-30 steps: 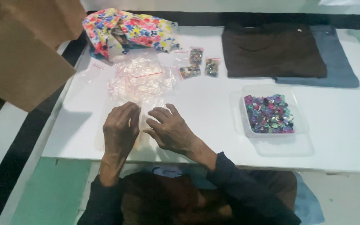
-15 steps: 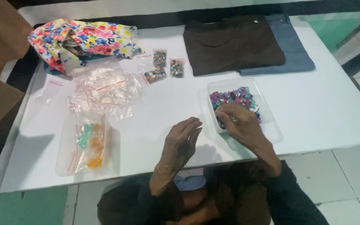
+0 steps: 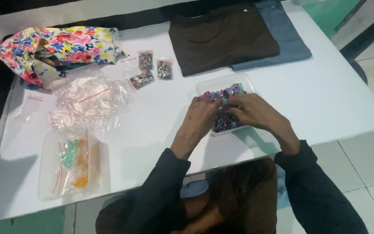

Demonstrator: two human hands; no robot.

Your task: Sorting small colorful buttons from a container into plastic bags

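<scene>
Both hands, the left hand (image 3: 201, 116) and the right hand (image 3: 251, 112), are resting in the clear plastic tray (image 3: 221, 83) of mixed coloured buttons (image 3: 229, 92) on the white counter (image 3: 161, 112), fingers curled among them, grip unclear.

Both hands (image 3: 226, 113) now together in the button tray (image 3: 221, 84).

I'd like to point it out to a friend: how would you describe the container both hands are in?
On the white table, just in front of the folded brown cloth, sits a shallow clear plastic tray under the left hand and right hand. Unlike the clear bags to its left, it is rigid and heaped with small purple and multicoloured pieces.
</scene>
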